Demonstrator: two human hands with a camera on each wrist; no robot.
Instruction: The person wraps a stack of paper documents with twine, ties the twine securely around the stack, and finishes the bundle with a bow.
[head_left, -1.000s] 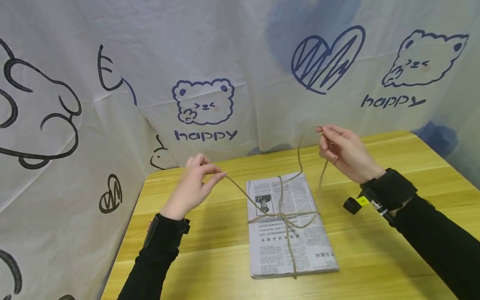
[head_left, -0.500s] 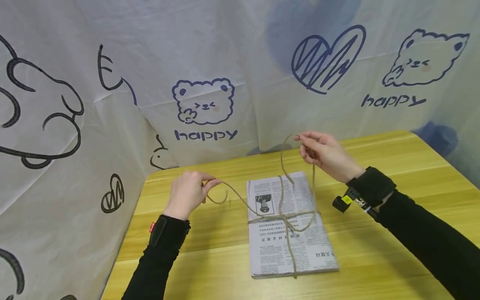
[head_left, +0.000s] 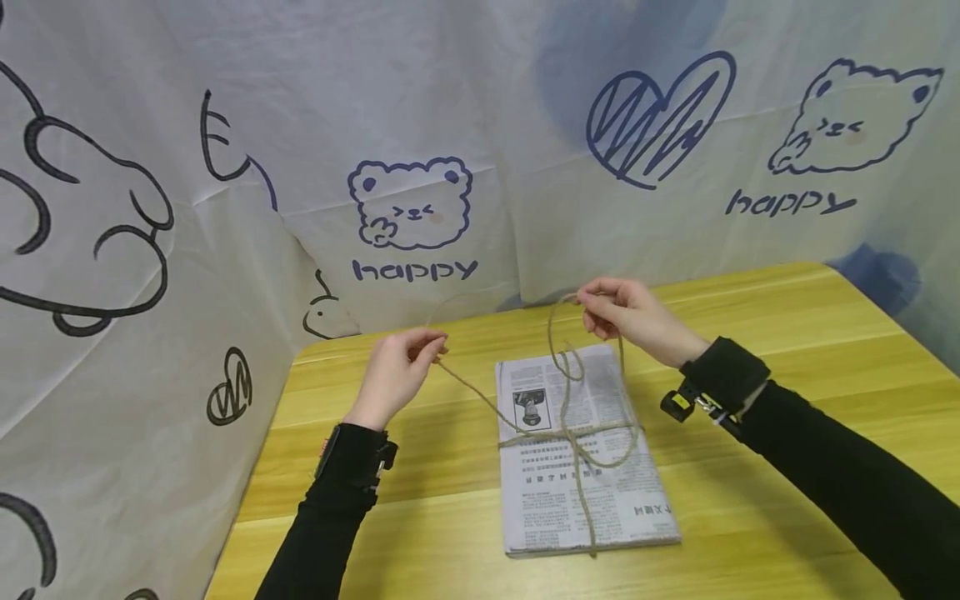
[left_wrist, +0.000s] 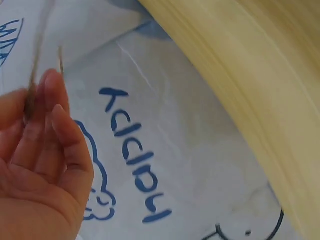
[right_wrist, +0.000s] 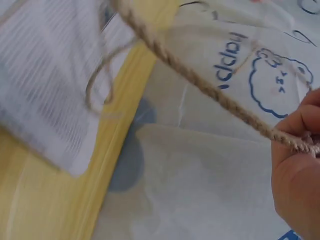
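A flat stack of newspapers (head_left: pixel 540 500) lies on the table, with brown twine (head_left: pixel 579 483) crossed over its top both ways. Left of and above the stack, my left hand (head_left: pixel 393 375) pinches one strand of the twine between thumb and fingers; the strand slants down to the crossing. On the far right side my right hand (head_left: pixel 633 317) pinches the other strand, which drops in a loose curve to the crossing. A free tail of it loops down over the stack's far edge. In the right wrist view the thick twine (right_wrist: pixel 200 82) runs into my curled fingers (right_wrist: pixel 295 155).
The yellow wood-grain table (head_left: pixel 787 417) reaches back to a white cloth backdrop (head_left: pixel 525 167) with bear and heart drawings. More cloth hangs along the left side. Black bands with small cameras (head_left: pixel 678 404) sit on both wrists.
My right hand has moved left and lower, toward the stack's far edge, and its strand hangs slacker. My left hand dipped, then rose slightly and shifted right, still pinching its strand.
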